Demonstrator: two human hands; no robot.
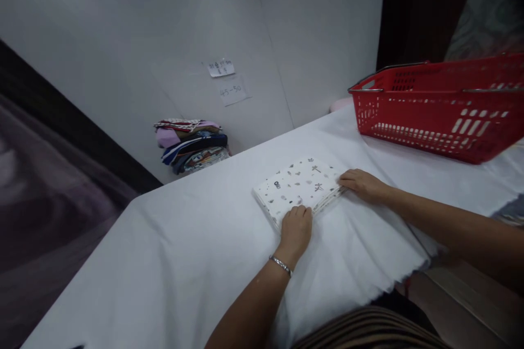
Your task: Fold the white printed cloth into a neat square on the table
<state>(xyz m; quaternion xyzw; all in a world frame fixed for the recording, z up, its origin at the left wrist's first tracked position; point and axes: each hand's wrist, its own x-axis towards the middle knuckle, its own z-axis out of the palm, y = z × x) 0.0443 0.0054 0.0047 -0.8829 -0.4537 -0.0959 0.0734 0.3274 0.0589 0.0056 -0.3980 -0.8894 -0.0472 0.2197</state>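
A folded white cloth (298, 182) with small grey and brown prints, dragonflies among them, lies flat on the white-covered table (196, 245). Its folded layers show along the near edge. My left hand (297, 226), with a silver bracelet at the wrist, grips the near corner, fingers on top and thumb hidden. At the right corner, my right hand (362, 184) has its fingers closed over the edge of the same cloth.
To the right on the table stands a red plastic basket (421, 114) with metal handles. Beyond the far edge is a stack of folded fabrics (192, 144) against the grey wall (164, 38). Two paper labels (227, 82) are stuck on that wall. A dark purplish cloth (49, 218) hangs at the left.
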